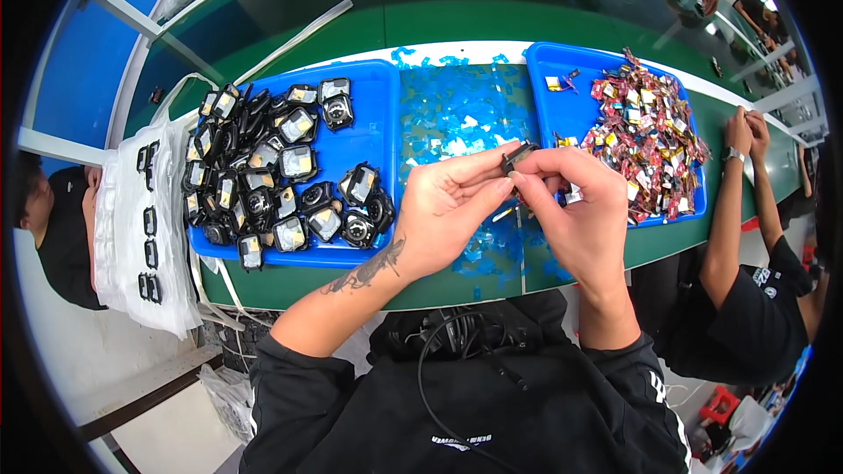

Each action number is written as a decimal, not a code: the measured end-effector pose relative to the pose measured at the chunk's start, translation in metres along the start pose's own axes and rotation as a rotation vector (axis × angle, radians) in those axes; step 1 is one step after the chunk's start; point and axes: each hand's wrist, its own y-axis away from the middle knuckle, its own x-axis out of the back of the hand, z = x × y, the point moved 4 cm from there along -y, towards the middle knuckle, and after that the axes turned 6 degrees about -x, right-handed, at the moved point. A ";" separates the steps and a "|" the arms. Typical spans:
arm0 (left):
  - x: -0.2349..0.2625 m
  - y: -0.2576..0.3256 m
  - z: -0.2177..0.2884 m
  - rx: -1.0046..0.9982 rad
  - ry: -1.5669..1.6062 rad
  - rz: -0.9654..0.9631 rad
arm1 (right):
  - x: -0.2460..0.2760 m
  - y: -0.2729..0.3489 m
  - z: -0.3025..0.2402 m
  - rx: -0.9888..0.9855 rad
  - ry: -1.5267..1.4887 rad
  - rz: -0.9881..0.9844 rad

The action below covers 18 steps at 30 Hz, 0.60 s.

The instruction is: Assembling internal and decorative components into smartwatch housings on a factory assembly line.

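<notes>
Over the table (439, 22), hands (514, 202) apparently pinch a black part (516, 155).

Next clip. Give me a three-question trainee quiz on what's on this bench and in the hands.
1. True or false: both hands pinch one small black part.
2. Which tray holds the black square modules? A left blue tray B right blue tray
3. What litters the green table between the trays?

Key: 1 true: left hand and right hand meet on it. 2 A. 3 Clear blue film scraps.
</notes>
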 end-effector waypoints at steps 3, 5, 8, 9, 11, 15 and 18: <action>-0.001 0.001 0.000 0.009 -0.018 0.007 | 0.000 0.000 0.001 -0.024 -0.019 -0.008; -0.001 0.002 0.001 0.018 -0.028 0.015 | -0.001 0.000 0.001 -0.108 -0.100 0.000; -0.004 0.003 0.006 0.010 -0.064 -0.020 | 0.005 0.003 -0.001 -0.045 -0.082 0.025; -0.005 0.004 0.008 0.005 -0.051 -0.041 | 0.008 0.003 -0.001 -0.048 -0.082 0.026; -0.006 0.006 0.008 0.004 -0.038 -0.064 | 0.015 0.001 -0.005 0.041 -0.032 0.064; -0.008 0.009 0.005 -0.010 -0.006 -0.065 | 0.005 0.008 0.001 -0.016 -0.333 0.054; -0.004 0.001 0.001 0.051 0.023 0.013 | 0.000 -0.004 0.009 -0.068 -0.291 -0.010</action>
